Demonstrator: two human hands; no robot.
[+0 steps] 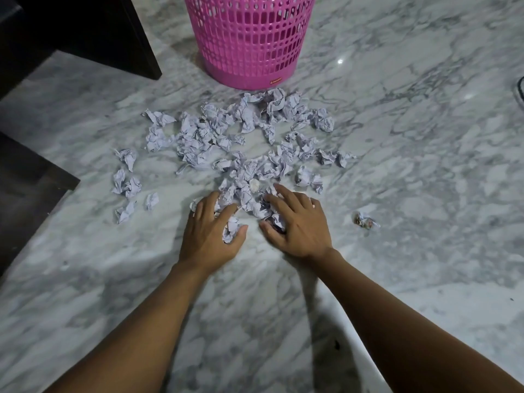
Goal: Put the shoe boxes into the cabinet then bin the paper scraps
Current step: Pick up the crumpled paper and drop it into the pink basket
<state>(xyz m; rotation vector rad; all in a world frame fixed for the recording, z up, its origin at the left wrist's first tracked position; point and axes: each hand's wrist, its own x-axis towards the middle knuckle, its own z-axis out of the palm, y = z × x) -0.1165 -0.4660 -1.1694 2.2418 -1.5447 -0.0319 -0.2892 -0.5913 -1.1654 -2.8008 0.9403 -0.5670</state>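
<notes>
In the head view we are working the binning step: crumpled paper scraps [241,143] are lying mid-frame on the marble floor [411,165], below the pink mesh bin [249,38]. Our left hand [211,232] is clutching scraps in curled fingers; our right hand [297,222] is pressing others, fingers spread. Next we are likely scooping a handful up over the bin's rim.

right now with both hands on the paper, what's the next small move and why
Probably close the fingers of the right hand round the near paper scraps. The left hand curls round a scrap, the right hand rests spread on the heap, and the pink basket stands just beyond, so a handful could go straight in.
</notes>
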